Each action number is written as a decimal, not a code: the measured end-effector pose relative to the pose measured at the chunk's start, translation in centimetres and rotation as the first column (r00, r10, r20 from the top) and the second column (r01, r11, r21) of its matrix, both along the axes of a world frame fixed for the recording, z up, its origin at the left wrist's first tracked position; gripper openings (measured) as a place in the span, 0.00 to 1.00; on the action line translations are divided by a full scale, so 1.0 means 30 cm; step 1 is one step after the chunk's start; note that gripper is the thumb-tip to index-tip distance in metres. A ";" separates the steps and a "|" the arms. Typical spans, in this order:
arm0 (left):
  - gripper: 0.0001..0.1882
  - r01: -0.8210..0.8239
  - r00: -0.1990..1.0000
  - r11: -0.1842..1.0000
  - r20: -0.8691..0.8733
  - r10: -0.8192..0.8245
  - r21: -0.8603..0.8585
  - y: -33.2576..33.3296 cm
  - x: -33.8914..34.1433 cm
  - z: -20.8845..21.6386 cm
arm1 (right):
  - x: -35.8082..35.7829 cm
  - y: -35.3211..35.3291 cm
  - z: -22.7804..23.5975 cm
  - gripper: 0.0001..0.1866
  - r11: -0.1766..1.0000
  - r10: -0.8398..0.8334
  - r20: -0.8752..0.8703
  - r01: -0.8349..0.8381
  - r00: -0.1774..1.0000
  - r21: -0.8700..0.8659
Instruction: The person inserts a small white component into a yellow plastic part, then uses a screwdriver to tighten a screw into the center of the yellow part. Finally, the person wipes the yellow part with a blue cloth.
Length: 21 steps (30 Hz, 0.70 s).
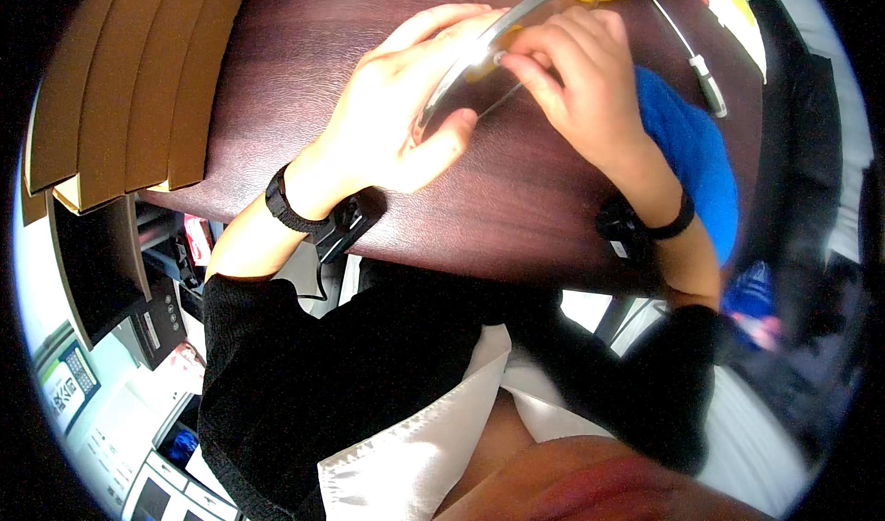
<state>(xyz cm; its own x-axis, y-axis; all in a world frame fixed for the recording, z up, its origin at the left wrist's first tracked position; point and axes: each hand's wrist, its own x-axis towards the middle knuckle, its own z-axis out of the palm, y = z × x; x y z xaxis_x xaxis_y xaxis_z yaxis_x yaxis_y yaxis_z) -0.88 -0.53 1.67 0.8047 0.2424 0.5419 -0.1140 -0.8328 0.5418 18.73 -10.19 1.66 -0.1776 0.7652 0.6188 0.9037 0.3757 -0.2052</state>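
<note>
Left hand (392,106) clamps the round, metal-rimmed glass lid (477,83), slanting away rightward. Right hand (587,83) pinches beside it; I can't tell what.

Both hands were raised, close together.
The left hand (392,106) curved in a grip, its thumb (445,149) apart from the long fingers; the right hand (585,78) bent inward, thumb and forefinger pinching, while the left forearm (251,242) and right forearm (693,261) reached forward.
</note>
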 end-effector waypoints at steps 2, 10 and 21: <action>0.37 -0.001 1.000 0.998 -0.002 0.001 -0.064 -0.002 -0.002 -0.006 | -0.002 0.003 -0.004 0.10 1.000 -0.001 0.004 0.000 1.000 0.029; 0.36 0.010 1.000 0.988 0.008 -0.008 -0.156 -0.005 -0.003 -0.017 | -0.001 0.001 -0.026 0.10 0.999 -0.029 0.010 0.029 1.000 0.039; 0.36 0.012 1.000 0.983 0.003 -0.011 -0.185 -0.007 -0.004 -0.017 | -0.007 0.003 -0.034 0.09 0.999 -0.025 -0.041 0.026 0.999 0.020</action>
<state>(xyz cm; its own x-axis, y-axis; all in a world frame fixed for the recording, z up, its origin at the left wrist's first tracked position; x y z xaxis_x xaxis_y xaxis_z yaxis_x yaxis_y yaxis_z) -1.02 -0.75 1.16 0.8069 0.3293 0.4904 -0.1243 -0.7170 0.6859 18.52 -10.11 0.65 -0.1323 0.7562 0.6408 0.9040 0.3572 -0.2348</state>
